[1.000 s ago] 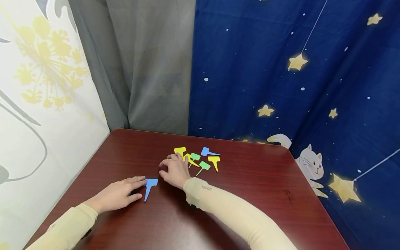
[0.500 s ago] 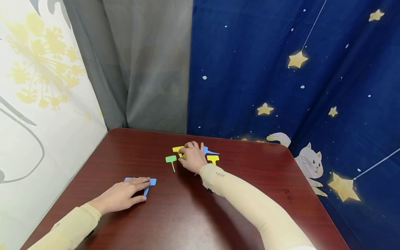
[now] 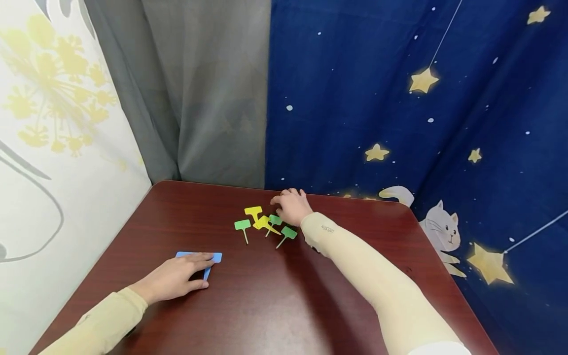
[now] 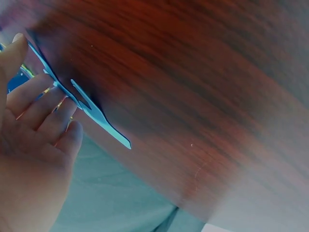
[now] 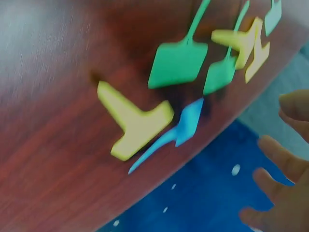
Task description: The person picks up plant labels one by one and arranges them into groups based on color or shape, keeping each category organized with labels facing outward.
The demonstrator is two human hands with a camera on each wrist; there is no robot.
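My left hand [image 3: 175, 277] rests over blue T-shaped plant labels [image 3: 217, 257] on the table, its fingers nearly straight across their tops and partly hiding them. In the left wrist view the fingertips meet the edge of the blue labels [image 4: 100, 117], whose stems point away from the hand. My right hand [image 3: 293, 207] reaches toward the far edge, holding nothing, fingers spread and slightly bent. The right wrist view shows it beside another blue label [image 5: 190, 121] and a yellow T-shaped label [image 5: 137, 123]; both are hidden by the hand and arm in the head view.
Left of the right hand lie green labels [image 3: 242, 225], [image 5: 178, 63] and yellow labels [image 3: 253, 211], some overlapping. The dark red table [image 3: 248, 305] ends at a grey curtain [image 3: 222, 98] and a blue star-printed curtain [image 3: 337, 98].
My right hand has moved right and toward the far edge, uncovering a green label and then the middle of the group. My left hand has shifted slightly over the blue labels.
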